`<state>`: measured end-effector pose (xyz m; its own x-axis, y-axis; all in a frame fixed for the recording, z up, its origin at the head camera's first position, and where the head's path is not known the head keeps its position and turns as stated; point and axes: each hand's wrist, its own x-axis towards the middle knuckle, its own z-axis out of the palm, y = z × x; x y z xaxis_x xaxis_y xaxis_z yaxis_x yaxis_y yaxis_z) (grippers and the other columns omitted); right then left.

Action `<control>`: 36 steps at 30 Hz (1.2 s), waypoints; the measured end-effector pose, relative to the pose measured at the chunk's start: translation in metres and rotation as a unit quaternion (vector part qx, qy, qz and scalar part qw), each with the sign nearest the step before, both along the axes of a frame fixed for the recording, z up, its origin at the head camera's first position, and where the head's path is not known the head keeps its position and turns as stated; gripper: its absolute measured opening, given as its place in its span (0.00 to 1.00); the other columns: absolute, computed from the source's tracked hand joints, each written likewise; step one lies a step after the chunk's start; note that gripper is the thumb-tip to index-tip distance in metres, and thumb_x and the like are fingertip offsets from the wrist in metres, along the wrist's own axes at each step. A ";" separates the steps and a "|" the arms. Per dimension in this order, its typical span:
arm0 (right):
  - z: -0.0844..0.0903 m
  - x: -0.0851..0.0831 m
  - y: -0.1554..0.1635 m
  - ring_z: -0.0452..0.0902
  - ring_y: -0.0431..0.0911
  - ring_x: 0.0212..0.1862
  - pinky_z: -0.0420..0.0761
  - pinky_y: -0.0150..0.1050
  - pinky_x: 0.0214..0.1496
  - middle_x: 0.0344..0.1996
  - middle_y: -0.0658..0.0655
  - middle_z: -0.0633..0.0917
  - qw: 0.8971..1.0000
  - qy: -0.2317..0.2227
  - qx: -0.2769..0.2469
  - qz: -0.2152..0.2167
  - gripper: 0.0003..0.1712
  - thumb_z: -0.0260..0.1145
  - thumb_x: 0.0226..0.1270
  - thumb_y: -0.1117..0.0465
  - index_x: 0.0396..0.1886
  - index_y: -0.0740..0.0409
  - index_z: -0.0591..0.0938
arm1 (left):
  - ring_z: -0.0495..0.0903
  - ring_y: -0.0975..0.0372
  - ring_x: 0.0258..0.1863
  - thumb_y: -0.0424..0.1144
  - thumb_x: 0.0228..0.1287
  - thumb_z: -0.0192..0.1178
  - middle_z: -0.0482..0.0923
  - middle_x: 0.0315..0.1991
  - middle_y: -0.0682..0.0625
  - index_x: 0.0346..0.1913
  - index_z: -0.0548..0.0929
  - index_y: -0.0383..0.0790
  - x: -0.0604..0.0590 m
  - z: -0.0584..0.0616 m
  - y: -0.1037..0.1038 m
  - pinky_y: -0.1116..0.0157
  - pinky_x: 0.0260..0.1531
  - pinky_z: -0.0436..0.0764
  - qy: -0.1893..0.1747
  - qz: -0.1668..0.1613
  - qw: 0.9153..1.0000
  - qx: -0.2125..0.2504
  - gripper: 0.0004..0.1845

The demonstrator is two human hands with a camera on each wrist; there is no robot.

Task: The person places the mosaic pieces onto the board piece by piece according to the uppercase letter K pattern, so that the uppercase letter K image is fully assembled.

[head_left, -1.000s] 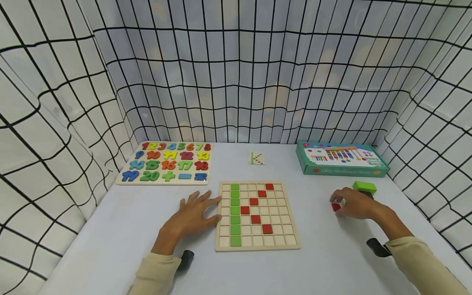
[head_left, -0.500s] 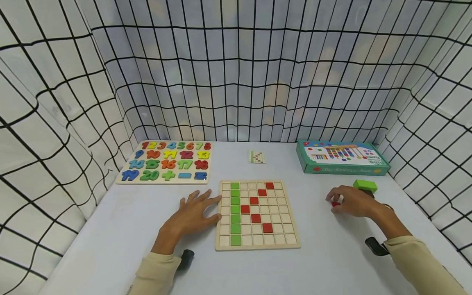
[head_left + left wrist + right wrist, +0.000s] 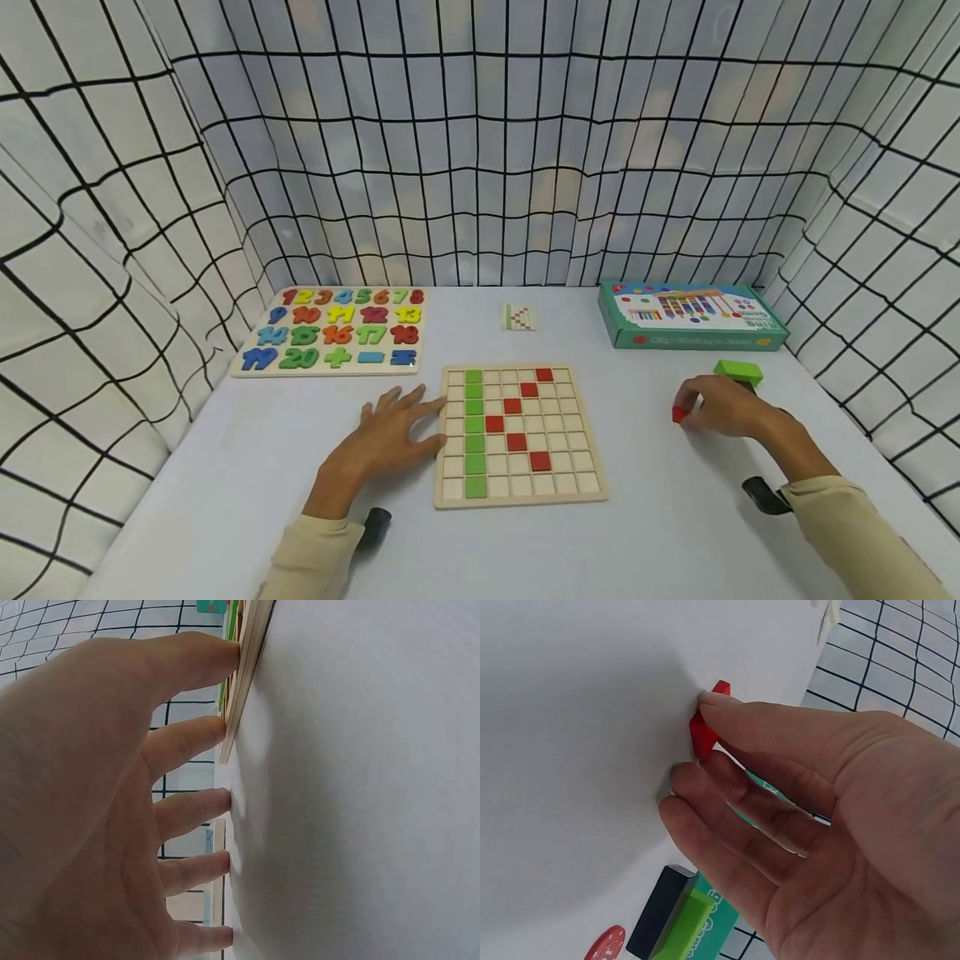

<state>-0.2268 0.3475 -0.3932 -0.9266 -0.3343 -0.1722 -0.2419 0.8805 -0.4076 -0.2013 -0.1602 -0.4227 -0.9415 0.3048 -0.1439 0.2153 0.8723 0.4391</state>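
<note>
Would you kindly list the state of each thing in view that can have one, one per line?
Right hand: pinches the red tile, above the table.
Red tile: held between thumb and fingers.
Left hand: flat on the table, fingertips against the grid board's left edge.
Grid board: partly filled, one green column and a bent line of red tiles.
Green box: closed, lying flat.
Number puzzle: all pieces seated.

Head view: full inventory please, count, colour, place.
grid board: 1, pale wood, table centre
green tiles: 7, one column on board
red tiles: 6, zigzag on board
loose red tile: 1, pinched right of board
number puzzle: 1, multicoloured, far left
pattern card: 1, small, behind board
box: 1, teal, far right
green block: 1, on dark base, behind right hand
left hand: flat, against board's left edge
right hand: pinches red tile
</note>
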 end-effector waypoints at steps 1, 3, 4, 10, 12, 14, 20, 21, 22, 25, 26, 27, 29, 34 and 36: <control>-0.001 0.000 0.000 0.77 0.46 0.40 0.80 0.40 0.40 0.37 0.52 0.86 1.000 0.003 0.000 -0.001 0.10 0.78 0.62 0.66 0.42 0.60 0.87 | 0.47 0.36 0.84 0.55 0.72 0.66 0.58 0.84 0.41 0.80 0.71 0.56 0.000 0.001 0.000 0.26 0.76 0.44 -0.001 0.000 1.000 0.000 0.36; -0.002 0.000 0.001 0.77 0.47 0.40 0.80 0.40 0.40 0.37 0.52 0.85 1.000 0.002 -0.003 -0.007 0.10 0.78 0.62 0.66 0.42 0.60 0.87 | 0.47 0.37 0.84 0.55 0.72 0.66 0.58 0.84 0.41 0.80 0.71 0.56 -0.001 0.001 0.000 0.26 0.76 0.43 -0.002 -0.001 1.000 0.002 0.36; -0.002 0.000 0.001 0.77 0.47 0.41 0.80 0.40 0.40 0.37 0.52 0.85 1.000 0.000 -0.005 -0.011 0.10 0.78 0.62 0.65 0.42 0.60 0.87 | 0.47 0.37 0.84 0.55 0.72 0.66 0.58 0.84 0.41 0.80 0.72 0.56 -0.001 0.001 0.001 0.26 0.76 0.43 -0.003 -0.001 1.000 0.003 0.36; -0.005 0.001 0.000 0.76 0.48 0.41 0.80 0.41 0.40 0.38 0.52 0.85 1.000 -0.013 -0.010 -0.020 0.11 0.77 0.62 0.65 0.42 0.60 0.86 | 0.47 0.36 0.84 0.55 0.72 0.66 0.59 0.84 0.41 0.80 0.72 0.55 0.001 -0.001 -0.002 0.26 0.76 0.43 -0.003 -0.005 1.000 0.011 0.35; -0.005 0.001 -0.001 0.76 0.48 0.41 0.80 0.41 0.40 0.38 0.52 0.85 1.000 -0.013 -0.010 -0.017 0.11 0.77 0.62 0.65 0.43 0.60 0.86 | 0.47 0.37 0.84 0.55 0.72 0.65 0.59 0.84 0.42 0.80 0.72 0.55 0.001 -0.002 -0.003 0.26 0.76 0.43 -0.003 -0.004 1.000 0.010 0.35; -0.004 0.001 -0.002 0.76 0.48 0.41 0.80 0.41 0.40 0.38 0.53 0.85 1.000 -0.013 -0.010 -0.014 0.11 0.77 0.62 0.65 0.43 0.60 0.86 | 0.47 0.36 0.84 0.55 0.72 0.65 0.58 0.84 0.41 0.80 0.72 0.55 0.002 -0.002 -0.004 0.26 0.76 0.43 -0.002 -0.004 1.000 0.012 0.35; 0.000 0.003 -0.002 0.75 0.47 0.40 0.79 0.40 0.39 0.38 0.53 0.85 1.000 -0.006 -0.014 -0.015 0.14 0.78 0.62 0.65 0.43 0.60 0.83 | 0.47 0.37 0.84 0.56 0.73 0.65 0.58 0.84 0.41 0.80 0.71 0.56 -0.001 -0.001 -0.001 0.26 0.76 0.43 0.003 -0.006 1.000 0.011 0.36; 0.000 0.003 -0.002 0.75 0.47 0.40 0.78 0.40 0.39 0.38 0.53 0.85 1.000 -0.005 -0.017 -0.015 0.14 0.79 0.62 0.65 0.43 0.60 0.82 | 0.47 0.37 0.84 0.56 0.73 0.65 0.58 0.84 0.41 0.80 0.71 0.56 -0.001 -0.001 0.000 0.26 0.76 0.43 0.004 -0.005 1.000 0.010 0.36; 0.000 0.004 -0.001 0.75 0.47 0.40 0.78 0.40 0.38 0.38 0.54 0.85 1.000 -0.002 -0.019 -0.015 0.14 0.79 0.61 0.64 0.43 0.60 0.82 | 0.47 0.37 0.84 0.56 0.72 0.65 0.58 0.84 0.41 0.80 0.71 0.56 -0.002 -0.001 0.000 0.26 0.76 0.43 0.004 -0.003 1.000 0.010 0.36; -0.002 0.004 0.001 0.75 0.47 0.40 0.78 0.39 0.38 0.39 0.53 0.84 1.000 -0.002 -0.025 -0.017 0.15 0.79 0.62 0.63 0.43 0.59 0.82 | 0.47 0.36 0.84 0.55 0.72 0.65 0.59 0.84 0.41 0.80 0.72 0.56 -0.002 -0.001 0.001 0.26 0.76 0.43 0.004 -0.001 1.000 0.009 0.35; -0.003 0.004 0.002 0.75 0.47 0.40 0.78 0.39 0.38 0.39 0.53 0.84 0.999 -0.003 -0.027 -0.017 0.15 0.79 0.62 0.63 0.43 0.58 0.81 | 0.47 0.37 0.84 0.55 0.72 0.66 0.59 0.84 0.41 0.80 0.72 0.56 -0.001 0.000 0.001 0.26 0.76 0.43 0.002 0.000 1.000 0.009 0.35; -0.003 0.004 0.002 0.75 0.47 0.40 0.78 0.39 0.38 0.39 0.53 0.84 0.999 -0.003 -0.029 -0.017 0.15 0.79 0.62 0.63 0.43 0.58 0.81 | 0.47 0.37 0.84 0.55 0.72 0.65 0.59 0.84 0.41 0.80 0.72 0.56 -0.001 0.000 0.001 0.26 0.76 0.43 0.002 0.000 1.000 0.009 0.35; -0.005 0.004 0.004 0.75 0.47 0.40 0.79 0.38 0.38 0.40 0.52 0.85 0.999 -0.002 -0.033 -0.015 0.15 0.79 0.63 0.63 0.43 0.57 0.81 | 0.47 0.37 0.84 0.55 0.72 0.65 0.59 0.84 0.41 0.80 0.72 0.56 0.000 0.000 0.000 0.26 0.76 0.43 0.000 -0.001 1.000 0.008 0.35; -0.008 0.004 0.009 0.79 0.47 0.40 0.81 0.39 0.39 0.39 0.53 0.86 0.999 0.012 -0.038 0.001 0.16 0.79 0.63 0.63 0.44 0.55 0.79 | 0.47 0.37 0.84 0.55 0.72 0.65 0.58 0.84 0.41 0.80 0.71 0.56 -0.001 0.000 0.000 0.26 0.76 0.43 0.000 -0.004 1.000 0.007 0.36; -0.009 0.004 0.010 0.80 0.46 0.39 0.82 0.40 0.39 0.39 0.54 0.87 0.999 0.015 -0.040 0.005 0.16 0.79 0.64 0.62 0.45 0.55 0.79 | 0.46 0.37 0.84 0.56 0.72 0.65 0.58 0.84 0.41 0.80 0.71 0.56 -0.001 0.000 -0.001 0.27 0.76 0.43 0.000 -0.003 1.000 0.006 0.36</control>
<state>-0.2230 0.3575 -0.4017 -0.9276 -0.3547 -0.1175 -0.2632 0.8433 -0.4685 -0.2018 -0.1609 -0.4228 -0.9394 0.3127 -0.1406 0.2210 0.8658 0.4489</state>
